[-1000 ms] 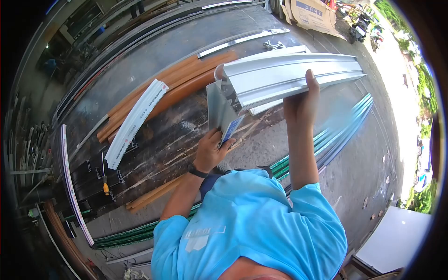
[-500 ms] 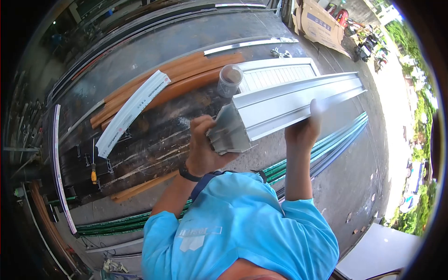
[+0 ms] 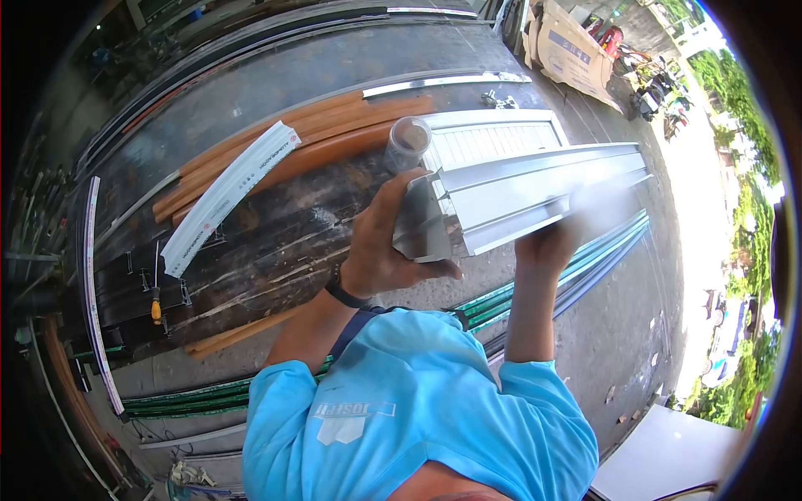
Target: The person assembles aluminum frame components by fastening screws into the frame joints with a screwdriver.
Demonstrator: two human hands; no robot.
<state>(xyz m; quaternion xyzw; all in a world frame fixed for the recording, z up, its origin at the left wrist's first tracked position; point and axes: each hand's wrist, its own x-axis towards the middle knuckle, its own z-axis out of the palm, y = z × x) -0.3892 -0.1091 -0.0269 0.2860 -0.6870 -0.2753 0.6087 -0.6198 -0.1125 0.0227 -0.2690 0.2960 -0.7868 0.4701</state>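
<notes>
A long silvery-white aluminium profile is held up in front of my chest, pointing away to the right. My left hand grips a shiny grey metal end piece at its near end, fingers over the top and thumb along the underside. The end piece sits right at the profile's open end. My right hand holds the profile from below, about midway along its lower edge; a bright blur hides its fingertips. Just behind the near end stands a clear plastic jar on the dark workbench.
A white ribbed panel lies behind the profile. Brown wood-coloured profiles and a white printed strip rest on the bench, with a yellow-handled screwdriver to the left. Green-wrapped bars lie below on the floor.
My left hand has moved up and right, fingers now higher over the end piece. The profile's near end has shifted slightly right, and the right hand has moved slightly with it.
</notes>
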